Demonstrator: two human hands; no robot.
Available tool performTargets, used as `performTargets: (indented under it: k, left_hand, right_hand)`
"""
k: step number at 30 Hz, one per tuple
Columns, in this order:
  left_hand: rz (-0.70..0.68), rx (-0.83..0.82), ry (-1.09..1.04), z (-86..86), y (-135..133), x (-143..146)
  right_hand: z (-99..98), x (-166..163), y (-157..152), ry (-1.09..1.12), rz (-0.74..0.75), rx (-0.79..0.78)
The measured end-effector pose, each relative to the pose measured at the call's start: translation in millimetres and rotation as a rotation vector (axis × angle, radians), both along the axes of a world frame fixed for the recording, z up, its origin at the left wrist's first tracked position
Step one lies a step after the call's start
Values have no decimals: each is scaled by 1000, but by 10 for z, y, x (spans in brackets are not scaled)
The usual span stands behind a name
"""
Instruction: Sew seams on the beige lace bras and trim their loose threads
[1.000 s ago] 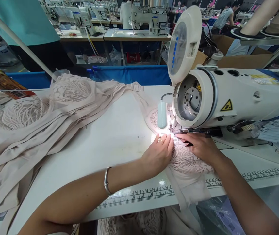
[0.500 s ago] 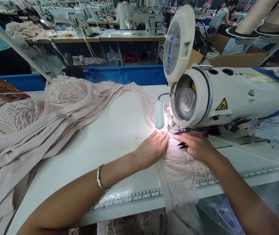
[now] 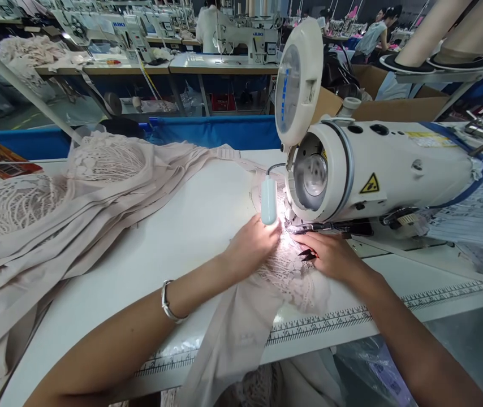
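Observation:
A pale pink lace garment piece [image 3: 286, 271] lies under the needle of a white sewing machine [image 3: 377, 169]. My left hand [image 3: 252, 246] rests flat on the lace just left of the needle, fingers stretched toward the small lamp [image 3: 268, 200]. On the other side, my right hand [image 3: 330, 254] presses the lace and holds small black thread snips [image 3: 307, 254] between its fingers. A plain pink strap of the piece [image 3: 233, 333] hangs over the table's front edge.
A large heap of pink lace garments [image 3: 67, 192] covers the table's left side. A printed ruler strip [image 3: 352, 316] runs along the white table's [image 3: 182, 226] front edge. Papers [image 3: 474, 215] lie right of the machine. Other sewing stations and people sit behind a blue bin [image 3: 216, 130].
The lace piece has fed further under the needle, and its strap has swung left across the table edge. Both hands moved slightly forward with it. The machine's handwheel looks blurred now.

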State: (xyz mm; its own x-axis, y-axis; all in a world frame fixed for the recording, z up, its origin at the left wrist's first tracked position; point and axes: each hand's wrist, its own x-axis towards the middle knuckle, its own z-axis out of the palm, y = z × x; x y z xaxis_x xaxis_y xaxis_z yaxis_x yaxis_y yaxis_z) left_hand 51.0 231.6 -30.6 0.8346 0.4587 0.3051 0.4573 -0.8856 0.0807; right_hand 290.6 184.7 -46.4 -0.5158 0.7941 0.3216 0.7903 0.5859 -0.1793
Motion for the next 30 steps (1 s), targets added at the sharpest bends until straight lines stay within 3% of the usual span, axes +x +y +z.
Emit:
performTargets:
  k: [5,11,17,22,30]
  left_hand:
    - [-56,-254,-181,-101,-341,117]
    - [-142,-300,-95,-109,-234,41]
    - [-133,-285,-115,-92,-67,2]
    - [-196,-271,-100,-83,82,-49]
    - [-167,-111,-66,-88,39,-32]
  right_hand:
    - [0,26,4,82,33,-41]
    - [-11,82,-35,174,80,-7]
    - [37,4,-39,78,74,47]
    - [-6,35,2,79,182,159]
    - [-34,56,15,69,156,96]
